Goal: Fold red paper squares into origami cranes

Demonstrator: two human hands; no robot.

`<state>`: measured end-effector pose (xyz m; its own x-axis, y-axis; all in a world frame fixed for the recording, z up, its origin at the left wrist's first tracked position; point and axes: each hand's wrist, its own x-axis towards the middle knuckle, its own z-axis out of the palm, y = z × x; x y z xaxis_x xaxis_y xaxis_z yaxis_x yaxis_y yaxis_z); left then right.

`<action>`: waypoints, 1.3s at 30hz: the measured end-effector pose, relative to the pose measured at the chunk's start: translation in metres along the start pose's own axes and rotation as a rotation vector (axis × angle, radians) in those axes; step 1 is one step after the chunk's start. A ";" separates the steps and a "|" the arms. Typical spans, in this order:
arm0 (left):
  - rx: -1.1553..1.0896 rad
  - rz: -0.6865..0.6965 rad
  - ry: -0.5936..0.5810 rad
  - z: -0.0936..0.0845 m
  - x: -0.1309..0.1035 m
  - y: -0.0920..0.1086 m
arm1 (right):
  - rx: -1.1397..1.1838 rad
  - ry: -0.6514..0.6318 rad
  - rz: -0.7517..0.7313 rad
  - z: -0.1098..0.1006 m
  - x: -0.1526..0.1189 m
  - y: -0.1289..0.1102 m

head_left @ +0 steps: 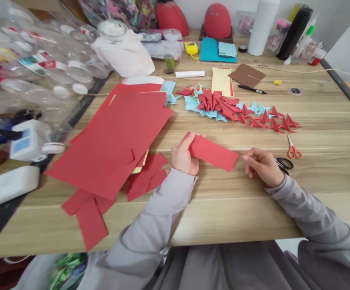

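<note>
A red paper strip (213,153) is held at its left end by my left hand (183,156), with the thumb on top. The strip slants above the table, its right end tilted down toward me. Just past that end is my right hand (261,165), loosely curled, fingers slightly apart and nothing seen in them. Black-handled scissors (285,164) lie partly hidden behind my right hand. To the left, large red paper sheets (111,137) are stacked, with smaller red paper pieces (92,221) around them.
Folded red and blue paper shapes (223,105) lie in a row beyond my hands. Small orange scissors (295,149), a black pen (251,89) and brown paper (247,75) are to the right. Plastic bottles (50,68) crowd the left side; a white bottle (262,28) stands at the back.
</note>
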<state>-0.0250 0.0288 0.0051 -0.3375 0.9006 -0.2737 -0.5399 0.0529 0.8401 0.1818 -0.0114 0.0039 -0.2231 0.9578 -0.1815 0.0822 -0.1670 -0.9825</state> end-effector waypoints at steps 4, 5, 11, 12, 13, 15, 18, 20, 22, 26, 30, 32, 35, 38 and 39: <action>-0.022 -0.027 -0.009 0.001 -0.002 -0.003 | 0.033 -0.030 -0.020 0.002 0.000 -0.001; -0.028 -0.036 -0.012 0.001 -0.003 -0.003 | 0.020 -0.051 -0.026 0.004 0.000 -0.001; -0.039 -0.103 -0.027 0.003 -0.007 -0.004 | -0.095 -0.118 -0.072 0.009 -0.001 0.000; -0.024 -0.102 -0.026 0.003 -0.007 -0.004 | -0.092 -0.111 -0.078 0.008 -0.001 0.000; -0.004 -0.096 -0.026 0.003 -0.007 -0.003 | -0.079 -0.089 -0.083 0.007 -0.001 0.000; 0.045 -0.067 -0.032 0.001 -0.005 -0.003 | -0.034 0.002 -0.093 0.005 0.000 0.000; 0.133 -0.006 -0.078 -0.005 -0.001 -0.005 | 0.065 0.195 -0.113 0.001 0.002 0.002; 0.231 0.025 -0.140 -0.010 0.003 -0.006 | 0.142 0.280 -0.116 -0.002 0.004 0.003; 0.394 0.109 -0.198 -0.014 0.004 -0.006 | 0.198 0.308 -0.113 -0.003 0.006 0.004; 0.854 0.619 -0.378 -0.013 -0.005 -0.002 | 0.181 0.270 -0.094 -0.001 0.005 0.002; 1.107 0.924 -0.677 -0.008 -0.021 -0.002 | 0.141 0.217 -0.090 0.003 0.003 -0.003; 1.165 0.948 -0.736 -0.008 -0.025 -0.005 | 0.130 0.201 -0.095 0.005 0.002 -0.005; 1.141 0.946 -0.736 -0.008 -0.028 -0.010 | 0.122 0.182 -0.117 0.005 0.001 -0.004; 1.030 0.933 -0.673 -0.007 -0.030 -0.009 | 0.152 0.151 -0.156 0.003 0.000 -0.001; 0.997 0.925 -0.660 -0.006 -0.031 -0.008 | 0.170 0.134 -0.170 0.002 0.000 0.000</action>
<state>-0.0146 -0.0022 0.0037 0.2875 0.7914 0.5394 0.4823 -0.6062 0.6323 0.1795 -0.0119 0.0040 -0.0880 0.9960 -0.0170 -0.1122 -0.0269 -0.9933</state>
